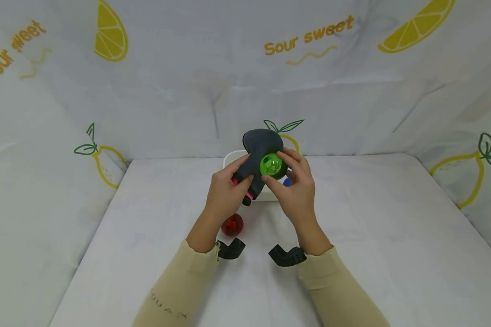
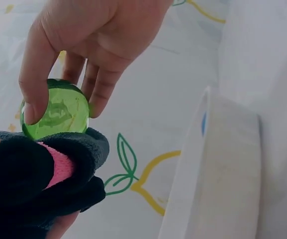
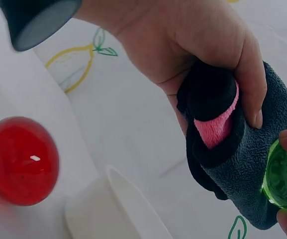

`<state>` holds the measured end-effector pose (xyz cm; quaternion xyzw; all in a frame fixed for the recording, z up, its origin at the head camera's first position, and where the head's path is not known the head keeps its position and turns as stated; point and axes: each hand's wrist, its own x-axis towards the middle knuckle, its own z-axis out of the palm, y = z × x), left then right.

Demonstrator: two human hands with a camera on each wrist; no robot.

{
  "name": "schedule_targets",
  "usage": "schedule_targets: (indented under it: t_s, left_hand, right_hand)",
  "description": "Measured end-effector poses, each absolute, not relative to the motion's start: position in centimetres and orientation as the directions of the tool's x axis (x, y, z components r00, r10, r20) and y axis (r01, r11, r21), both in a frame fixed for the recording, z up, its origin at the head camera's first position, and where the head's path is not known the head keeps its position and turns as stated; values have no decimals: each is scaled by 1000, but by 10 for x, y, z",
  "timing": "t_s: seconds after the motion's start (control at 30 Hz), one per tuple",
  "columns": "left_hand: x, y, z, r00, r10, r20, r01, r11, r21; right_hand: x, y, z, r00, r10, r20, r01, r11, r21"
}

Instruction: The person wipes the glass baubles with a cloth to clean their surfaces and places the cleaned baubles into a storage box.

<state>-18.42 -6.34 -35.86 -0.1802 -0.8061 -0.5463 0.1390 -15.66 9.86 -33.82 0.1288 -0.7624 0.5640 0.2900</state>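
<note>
My left hand [image 1: 226,190] grips a bunched dark grey fuzzy cloth [image 1: 262,141] with black edges and a pink part showing. The cloth is raised over the table, and its pink part [image 2: 58,167] faces the left wrist camera. With thumb and fingers, my right hand [image 1: 298,193] pinches a clear green ball [image 1: 272,165] by its sides. The ball lies up against the cloth; in the right wrist view the green ball [image 3: 285,174] is partly cut off by the frame. Behind both hands stands a white container [image 1: 266,195], partly hidden by them.
A clear red ball [image 1: 232,225] sits on the white table [image 1: 167,218] below my left forearm. Something blue [image 1: 287,182] shows inside the white container. A white sheet printed with lemons [image 1: 111,34] hangs behind the table.
</note>
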Motion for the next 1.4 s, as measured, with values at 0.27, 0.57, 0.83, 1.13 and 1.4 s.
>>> schedule_targets:
  t_s: [0.27,0.57,0.83,1.13,1.4]
  left_hand:
    - [-193,-63,-355,-892,85,444,448,301,842]
    - [-191,-65,-354,-920,110,376,390,348,853]
    - [-186,-72,-356,-936,127,328,352,351,868]
    - [-186,-69,-355,-931,87,355,363,343,867]
    - [-190,-70,-352,-929,74,363,363,382,850]
  right_hand:
    - [-168,92,-335,-784,181,594,-544,259,-798]
    - [-170,93,-337,-832,187,521,-487,201,-850]
    - [-179,105,-365,-842,97,530,-504,209,-838]
    - [-179,108,-361,-869,53,491,-486,90,-869]
    - [-185,108,-361,-873,-7,488,-487,91,-869]
